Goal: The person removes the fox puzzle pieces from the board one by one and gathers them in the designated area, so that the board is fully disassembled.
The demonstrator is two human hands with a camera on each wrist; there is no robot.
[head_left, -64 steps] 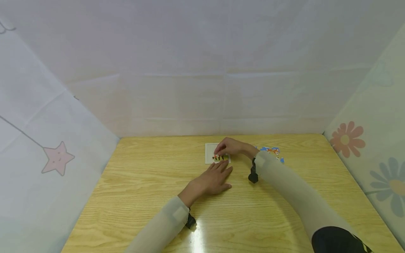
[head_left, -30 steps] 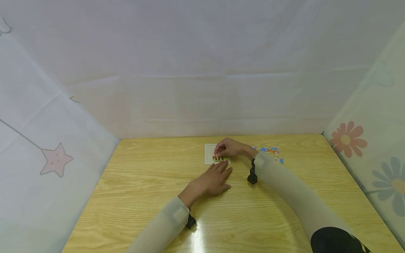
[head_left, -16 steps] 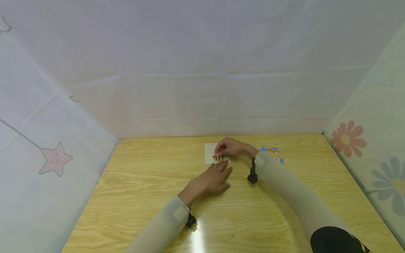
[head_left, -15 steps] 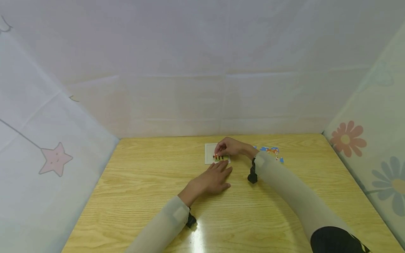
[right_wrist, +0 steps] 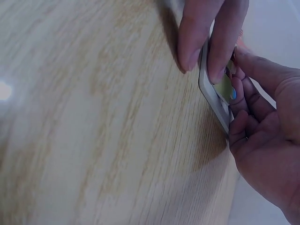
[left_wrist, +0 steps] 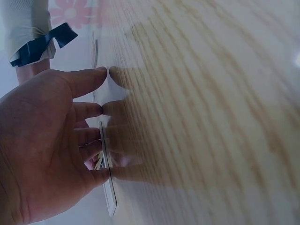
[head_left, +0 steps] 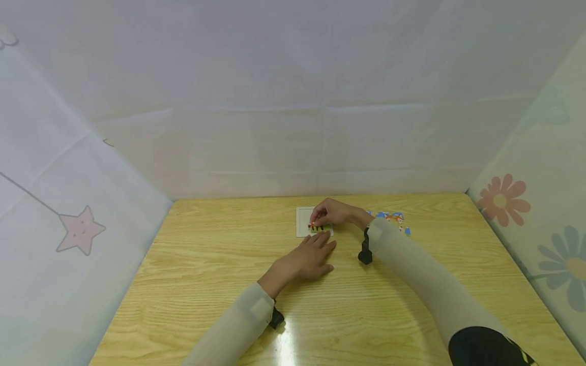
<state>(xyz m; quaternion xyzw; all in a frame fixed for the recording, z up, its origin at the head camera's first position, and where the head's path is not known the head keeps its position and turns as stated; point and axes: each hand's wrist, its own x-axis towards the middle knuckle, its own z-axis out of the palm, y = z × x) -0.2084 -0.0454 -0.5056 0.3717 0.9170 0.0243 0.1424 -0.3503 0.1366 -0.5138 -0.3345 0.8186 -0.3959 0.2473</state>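
A white puzzle tray lies near the back of the table, with green and yellow-striped puzzle pieces in its front right part. My right hand is bent over these, pinching a puzzle piece between thumb and fingers; the hand covers most of that piece. In the right wrist view a green piece shows by the right fingers, just inside the tray's edge. My left hand lies with fingers spread, its fingertips on the tray's front edge. The left wrist view has the left fingers extended along the tabletop and tray.
More puzzle pieces, blue and orange, lie on the wooden table right of the tray, partly behind the right forearm. A white cloth wall rises at the table's back edge. Printed cloths stand at both sides.
Both hands stay in nearly the same places. Under the right fingers, the striped piece has shifted very slightly.
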